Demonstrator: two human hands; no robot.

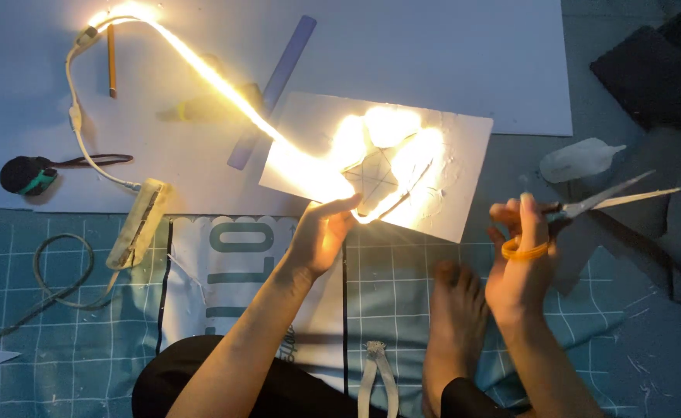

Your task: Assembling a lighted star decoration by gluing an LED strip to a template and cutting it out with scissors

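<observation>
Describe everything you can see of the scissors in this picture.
The scissors have orange loop handles and pale metal blades. The right hand holds them, fingers through the loops, above the grey floor beside the white card. The blades are parted, pointing right and slightly up, touching nothing. The lit strip light lies well to their left.

The room is dim; nearly all light comes from the glowing warm-white flexible light strip (224, 89), which blows out to glare over the white rectangular card (464, 155). Dark corners lose detail, and the picture is soft throughout.
</observation>
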